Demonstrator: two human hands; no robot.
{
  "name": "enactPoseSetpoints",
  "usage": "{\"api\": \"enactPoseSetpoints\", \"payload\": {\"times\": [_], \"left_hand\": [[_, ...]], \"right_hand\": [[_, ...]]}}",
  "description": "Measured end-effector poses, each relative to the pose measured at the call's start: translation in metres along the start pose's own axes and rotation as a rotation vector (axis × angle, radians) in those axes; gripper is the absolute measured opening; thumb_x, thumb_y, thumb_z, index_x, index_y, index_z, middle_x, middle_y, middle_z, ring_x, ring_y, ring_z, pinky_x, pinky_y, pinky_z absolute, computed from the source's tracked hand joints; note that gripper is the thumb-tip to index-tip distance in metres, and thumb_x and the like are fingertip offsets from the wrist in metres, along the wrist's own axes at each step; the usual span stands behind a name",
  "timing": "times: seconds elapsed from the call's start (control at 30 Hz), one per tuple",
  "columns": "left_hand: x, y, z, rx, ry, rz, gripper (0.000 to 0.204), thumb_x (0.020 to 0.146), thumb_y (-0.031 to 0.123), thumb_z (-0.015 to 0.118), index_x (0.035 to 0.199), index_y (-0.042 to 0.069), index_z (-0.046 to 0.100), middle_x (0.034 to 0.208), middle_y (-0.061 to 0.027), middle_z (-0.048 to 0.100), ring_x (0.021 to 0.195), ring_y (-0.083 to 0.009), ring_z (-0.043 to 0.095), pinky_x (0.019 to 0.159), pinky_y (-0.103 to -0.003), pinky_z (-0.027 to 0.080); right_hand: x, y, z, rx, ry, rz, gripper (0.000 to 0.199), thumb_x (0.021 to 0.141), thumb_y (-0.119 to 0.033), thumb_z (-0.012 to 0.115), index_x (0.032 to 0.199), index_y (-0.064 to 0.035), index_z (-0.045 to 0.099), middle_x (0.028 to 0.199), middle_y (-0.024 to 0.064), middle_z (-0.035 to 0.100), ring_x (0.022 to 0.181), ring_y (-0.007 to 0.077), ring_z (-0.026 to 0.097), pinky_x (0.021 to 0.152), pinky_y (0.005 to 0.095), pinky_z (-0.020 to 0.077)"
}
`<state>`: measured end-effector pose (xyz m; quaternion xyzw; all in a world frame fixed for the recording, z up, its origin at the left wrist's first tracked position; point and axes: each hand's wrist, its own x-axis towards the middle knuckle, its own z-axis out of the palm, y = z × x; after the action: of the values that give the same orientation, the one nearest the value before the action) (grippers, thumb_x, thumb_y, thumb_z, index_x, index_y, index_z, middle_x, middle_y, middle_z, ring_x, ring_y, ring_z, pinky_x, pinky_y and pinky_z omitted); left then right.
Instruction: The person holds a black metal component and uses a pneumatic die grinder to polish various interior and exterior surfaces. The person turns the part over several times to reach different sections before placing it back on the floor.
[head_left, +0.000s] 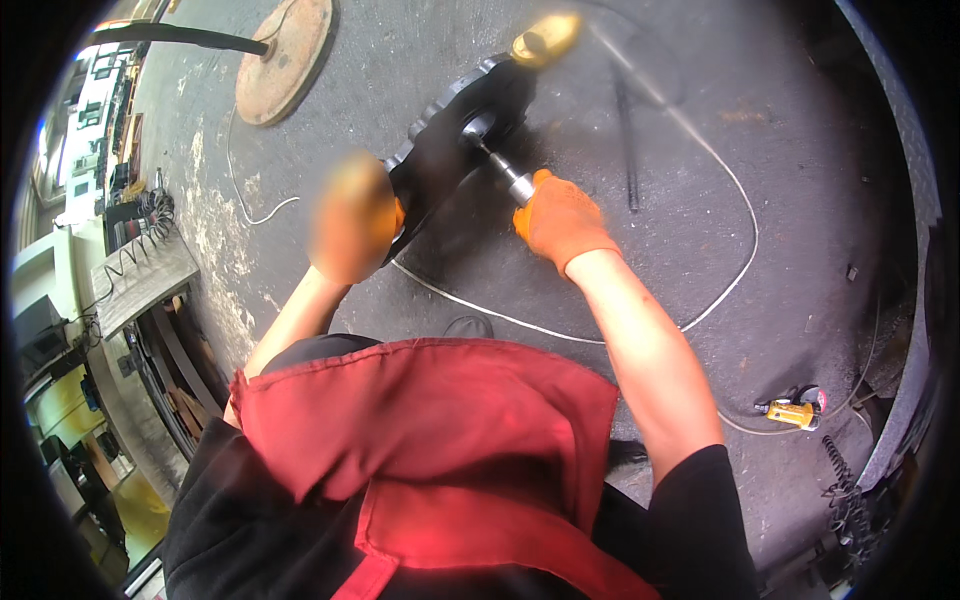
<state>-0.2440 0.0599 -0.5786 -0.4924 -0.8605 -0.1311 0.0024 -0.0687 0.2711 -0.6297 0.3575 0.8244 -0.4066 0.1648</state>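
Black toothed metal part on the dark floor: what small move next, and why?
Probably keep the left hand braced on the black toothed metal part and turn the silver socket tool a little with the right hand. The tool's tip sits at the part's centre hub, and the orange-gloved right hand grips its handle. Which way to turn is not visible.

Matt black metal casting [455, 150]; shiny steel tool [505, 177]; rough grey floor [700, 250].
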Motion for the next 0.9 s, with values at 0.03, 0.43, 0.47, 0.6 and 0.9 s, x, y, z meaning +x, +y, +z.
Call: {"api": "enactPoseSetpoints", "payload": {"times": [0.03,0.43,0.47,0.6,0.9], "left_hand": [[0.001,0.001,-0.003,-0.023,0.022,0.025,0.031,0.080,0.010,0.075,0.106,-0.003,0.065,0.095,-0.0194,0.065,0.083,-0.0358,0.065,0.076,-0.040,0.052],[0.003,0.002,-0.005,0.107,0.082,0.298,0.017,0.082,0.008,0.071,0.094,0.002,0.060,0.080,-0.0160,0.057,0.073,-0.0361,0.056,0.065,-0.045,0.045],[0.003,0.002,-0.005,0.102,0.070,0.290,0.017,0.083,0.009,0.071,0.094,0.002,0.061,0.081,-0.0156,0.057,0.073,-0.0354,0.057,0.065,-0.045,0.045],[0.003,0.012,-0.014,0.111,-0.037,0.229,0.011,0.087,0.011,0.070,0.091,0.003,0.063,0.084,-0.0136,0.062,0.075,-0.0312,0.059,0.064,-0.043,0.045],[0.002,-0.001,-0.006,0.123,-0.016,0.252,0.008,0.089,0.014,0.070,0.086,0.006,0.068,0.077,-0.0093,0.064,0.070,-0.0280,0.060,0.061,-0.042,0.045]], "right_hand": [[0.000,0.001,0.000,0.021,0.009,-0.006,0.034,0.088,-0.023,0.070,0.117,-0.0049,0.066,0.112,0.0228,0.073,0.110,0.0410,0.069,0.095,0.0466,0.0538],[-0.006,0.002,0.005,0.061,-0.042,-0.050,0.038,0.088,-0.025,0.070,0.119,-0.0032,0.065,0.117,0.0262,0.070,0.114,0.0425,0.066,0.098,0.0474,0.0519],[-0.004,0.004,0.005,0.062,-0.027,-0.043,0.037,0.088,-0.024,0.070,0.118,-0.0037,0.066,0.117,0.0255,0.071,0.114,0.0419,0.066,0.098,0.0470,0.0521],[-0.001,-0.002,0.002,0.043,-0.018,-0.032,0.035,0.087,-0.022,0.070,0.117,-0.0045,0.068,0.118,0.0242,0.071,0.115,0.0404,0.067,0.099,0.0459,0.0524],[0.001,-0.001,0.000,0.022,0.000,-0.019,0.034,0.088,-0.021,0.069,0.118,-0.0041,0.067,0.120,0.0248,0.070,0.117,0.0405,0.066,0.101,0.0454,0.0520]]}}
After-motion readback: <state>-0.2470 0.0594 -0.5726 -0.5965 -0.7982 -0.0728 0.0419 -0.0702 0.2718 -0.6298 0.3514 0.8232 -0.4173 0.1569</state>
